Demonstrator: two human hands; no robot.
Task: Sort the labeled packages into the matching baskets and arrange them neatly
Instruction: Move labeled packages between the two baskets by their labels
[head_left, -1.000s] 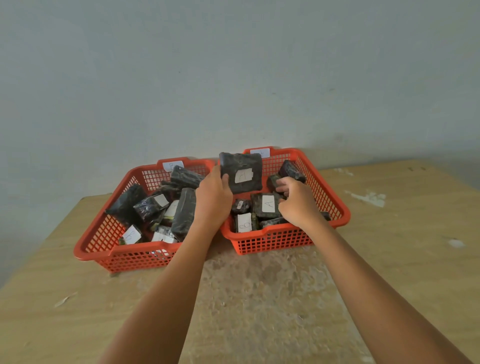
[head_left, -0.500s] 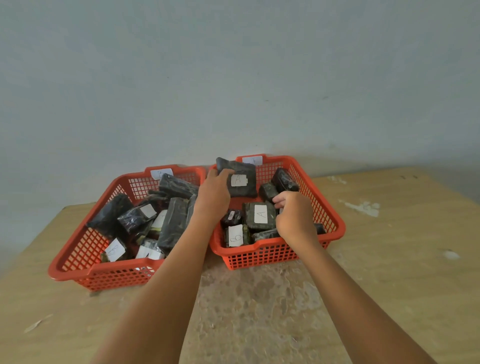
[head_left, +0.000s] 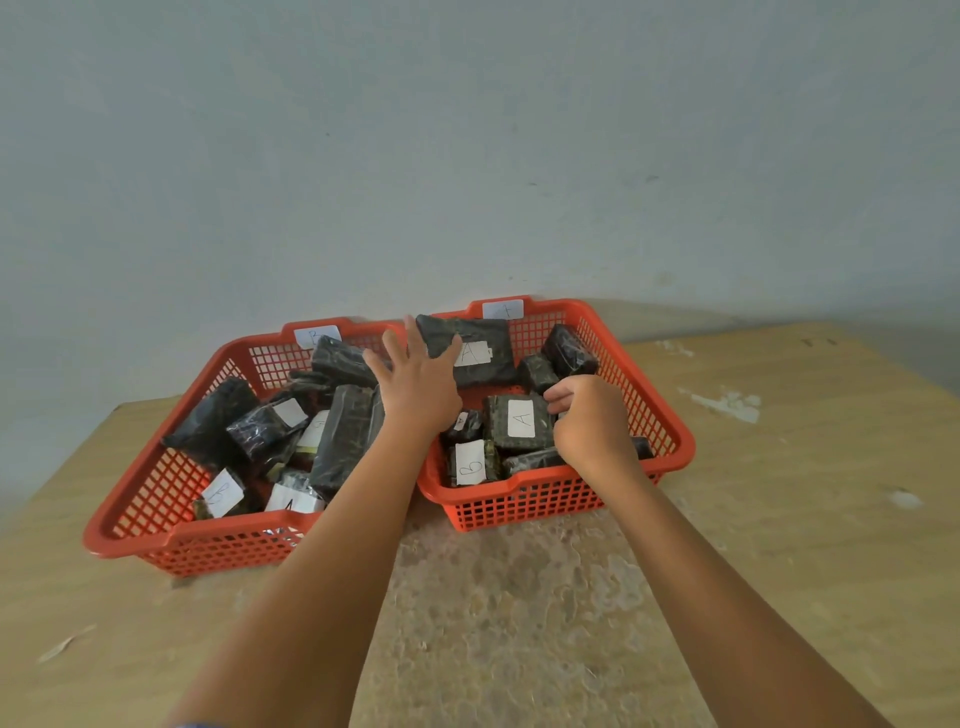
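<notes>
The left hand (head_left: 415, 384) is near the middle of the frame with its fingers spread wide and straight. It holds nothing. Its thumb lies against a big dark package (head_left: 470, 351) that leans on the back wall of the right basket (head_left: 670, 447). That package has a white tag with an A on it.

The right hand (head_left: 589, 421) is just to the right, inside the right basket. Its fingers are curled down among the packages, next to a dark package (head_left: 519, 421) with an A tag. I cannot tell if it grips anything.

At the front of the right basket lies a small package (head_left: 471, 463) with a B tag. At the back stand two more dark packages.

The left basket (head_left: 135, 525) sits just beside it, at the middle left of the frame. It is full of dark packages heaped every way. One package at its front (head_left: 222, 493) shows a B.

Both red baskets stand on a worn wooden surface (head_left: 805, 519) by a pale wall.
</notes>
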